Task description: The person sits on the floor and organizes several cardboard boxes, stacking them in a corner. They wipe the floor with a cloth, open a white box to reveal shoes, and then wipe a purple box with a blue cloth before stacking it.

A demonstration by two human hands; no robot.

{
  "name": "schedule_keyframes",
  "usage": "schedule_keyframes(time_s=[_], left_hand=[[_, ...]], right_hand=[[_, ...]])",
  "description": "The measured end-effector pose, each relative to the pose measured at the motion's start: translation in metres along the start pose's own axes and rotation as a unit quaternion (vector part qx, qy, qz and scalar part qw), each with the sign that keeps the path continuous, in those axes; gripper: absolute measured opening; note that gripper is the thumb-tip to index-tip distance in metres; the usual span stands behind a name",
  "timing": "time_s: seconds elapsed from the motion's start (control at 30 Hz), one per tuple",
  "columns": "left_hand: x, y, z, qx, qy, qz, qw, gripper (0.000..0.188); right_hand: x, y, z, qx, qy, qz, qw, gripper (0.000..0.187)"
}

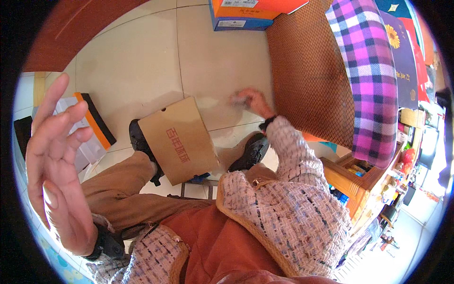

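Note:
My left hand [64, 170] is raised close to the camera on the left side, palm showing, its fingers apart and slightly bent with nothing in them. Over the tiles past my right shoe [248, 152], my right hand [257, 103] is smeared by motion. A greyish blur shows at its fingertips, and I cannot make out whether it is a held thing. Between my shoes lies a brown cardboard box [198, 130] with red printing, its top closed, tilted in view. My right hand is to the right of this box, apart from it.
An orange box [255, 8] rests on a blue box [241, 23] at the far side. A brown woven-patterned panel [307, 71] with a purple checked cloth [369, 80] stands at right, near a wooden cabinet [347, 182]. A white, orange and black container [97, 123] sits behind my left hand.

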State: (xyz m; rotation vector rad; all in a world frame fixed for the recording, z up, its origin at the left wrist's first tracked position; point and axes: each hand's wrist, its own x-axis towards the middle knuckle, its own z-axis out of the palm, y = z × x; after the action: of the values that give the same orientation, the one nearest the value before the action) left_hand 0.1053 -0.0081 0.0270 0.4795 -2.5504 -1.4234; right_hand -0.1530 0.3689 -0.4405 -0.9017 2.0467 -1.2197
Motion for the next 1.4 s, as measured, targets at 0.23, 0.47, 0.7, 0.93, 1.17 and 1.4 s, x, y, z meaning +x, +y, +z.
schedule_keyframes(time_s=[0.23, 0.47, 0.7, 0.93, 1.17, 1.4], left_hand=[[0.012, 0.002, 0.012, 0.04, -0.017, -0.006, 0.999, 0.067], [0.011, -0.001, 0.007, 0.032, -0.01, 0.017, 0.999, 0.066], [0.004, 0.002, 0.006, -0.003, 0.007, 0.005, 1.0, 0.064], [0.009, -0.001, 0.007, 0.021, 0.002, -0.017, 1.0, 0.069], [0.009, -0.008, 0.006, 0.006, 0.003, -0.015, 1.0, 0.068], [0.002, -0.004, 0.0, 0.027, -0.014, 0.008, 1.0, 0.067]], right_hand=[[0.055, 0.042, -0.061, -0.224, 0.139, 0.07, 0.962, 0.039], [-0.066, -0.003, 0.054, -0.17, -0.152, -0.001, 0.974, 0.021], [0.027, -0.004, 0.042, -0.115, 0.112, -0.029, 0.987, 0.037], [0.149, -0.02, 0.047, -0.158, 0.148, 0.015, 0.976, 0.041], [0.123, -0.044, 0.125, -0.249, -0.021, -0.151, 0.956, 0.029], [0.058, -0.064, 0.165, -0.112, 0.018, 0.028, 0.993, 0.026]])
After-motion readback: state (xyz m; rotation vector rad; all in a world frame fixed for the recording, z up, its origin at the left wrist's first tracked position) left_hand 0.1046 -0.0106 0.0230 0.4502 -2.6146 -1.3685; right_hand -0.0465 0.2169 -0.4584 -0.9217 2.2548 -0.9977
